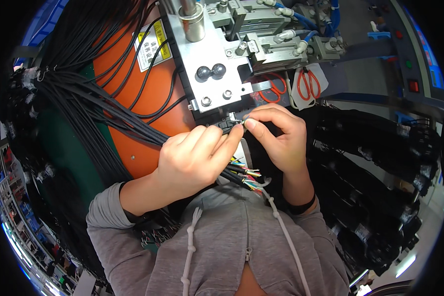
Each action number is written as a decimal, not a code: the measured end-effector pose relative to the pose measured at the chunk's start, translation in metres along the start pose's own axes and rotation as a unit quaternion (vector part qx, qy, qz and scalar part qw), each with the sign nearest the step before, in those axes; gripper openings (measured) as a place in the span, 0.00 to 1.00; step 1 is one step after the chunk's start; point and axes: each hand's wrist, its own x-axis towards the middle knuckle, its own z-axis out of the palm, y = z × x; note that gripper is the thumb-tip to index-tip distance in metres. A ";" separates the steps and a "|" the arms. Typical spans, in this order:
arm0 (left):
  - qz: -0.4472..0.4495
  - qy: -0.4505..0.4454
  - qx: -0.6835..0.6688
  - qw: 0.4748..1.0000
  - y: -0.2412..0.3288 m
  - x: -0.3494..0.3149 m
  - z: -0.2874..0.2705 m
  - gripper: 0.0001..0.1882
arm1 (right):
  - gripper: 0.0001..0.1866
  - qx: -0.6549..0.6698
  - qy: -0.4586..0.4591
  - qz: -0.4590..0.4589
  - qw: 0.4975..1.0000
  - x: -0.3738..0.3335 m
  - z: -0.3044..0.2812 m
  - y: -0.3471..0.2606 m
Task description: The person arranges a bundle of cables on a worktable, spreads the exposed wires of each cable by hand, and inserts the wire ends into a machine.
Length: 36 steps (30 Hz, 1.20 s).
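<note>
Fingers (252, 124) pinching, wire tips (242, 122) obscured

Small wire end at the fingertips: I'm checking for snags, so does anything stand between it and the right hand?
Nothing visible does: the right hand has its thumb and index fingertips at the wire end, close beside the left hand's fingertips.

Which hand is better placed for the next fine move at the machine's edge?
Probably the right hand: its thumb and forefinger pinch close beside the metal machine. The left hand reaches there too, but is curled over black cables.
</note>
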 end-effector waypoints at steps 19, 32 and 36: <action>-0.042 -0.030 0.027 0.998 -0.002 0.003 0.004 0.21 | 0.03 0.069 0.015 0.082 0.994 0.002 0.023 0.036; -0.121 -0.083 0.047 0.988 0.004 -0.005 -0.007 0.13 | 0.04 0.028 0.058 0.002 0.998 0.004 0.022 0.025; -0.116 -0.088 0.009 0.989 -0.003 -0.005 -0.008 0.15 | 0.07 0.093 -0.152 -0.257 0.950 0.016 0.002 0.020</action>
